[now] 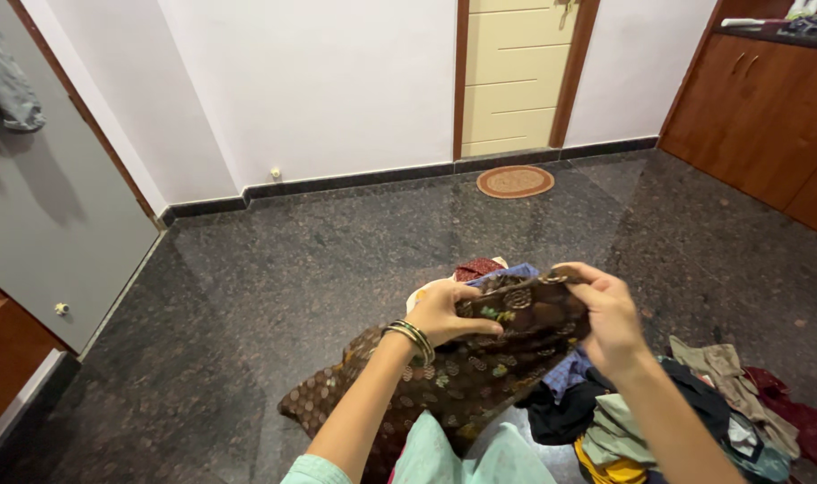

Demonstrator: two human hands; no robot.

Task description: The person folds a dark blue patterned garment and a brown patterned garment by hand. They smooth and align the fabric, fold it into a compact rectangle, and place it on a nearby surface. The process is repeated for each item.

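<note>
A dark brown patterned cloth (462,376) is held up in front of me over the floor. My left hand (444,312) grips its upper left edge; gold bangles (412,339) sit on that wrist. My right hand (605,318) pinches the upper right edge, fingers curled over the fabric. The cloth hangs down and bunches toward the lower left. Under it, red, blue and cream clothes (484,270) peek out on the floor.
A heap of mixed clothes (695,412) lies on the dark polished stone floor (337,251) at lower right. A round mat (515,181) lies before a cream door (513,72). Brown wooden cabinets (767,108) stand right; a grey door (50,197) is on the left.
</note>
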